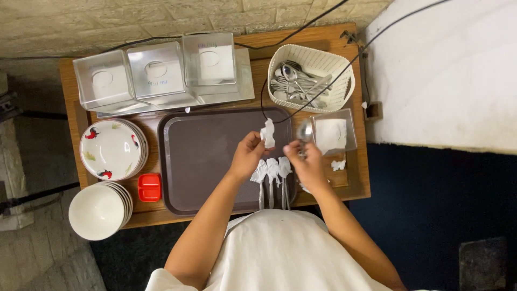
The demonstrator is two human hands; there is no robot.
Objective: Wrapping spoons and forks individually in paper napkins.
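Above the right end of the tray: two bare hands at work, a spoon and a tissue between them.

Left hand (249, 153): fingers closed on a crumpled white tissue (267, 132), raised above the tray.
Right hand (307, 164): fingers pinched together on the handle of a spoon (305, 131).
Key relation: spoon bowl points up and away from the right hand, long axis roughly front to back; the tissue lies just to its left, near but apart. The left hand is the nearer to the tissue, the right to the spoon.
Wrapped spoons (272, 175): three, side by side on the tray's near edge, bowls capped in white tissue, handles towards the person, between the two hands.
Tray (204, 156): brown, rectangular, centre of the desk (70, 91).
Cutlery basket (310, 78): white, ribbed, far right, holding loose spoons.
Tissue box (331, 132): clear, square, just beside the spoon, white sheets inside.
Clear boxes (156, 73): three in a row at the back, each with an oval top opening.
Plates (112, 149): white stack, red and green motif, left.
Bowls (98, 211): white stack, near left corner.
Red dish (149, 187): small, two-part, beside the tray.
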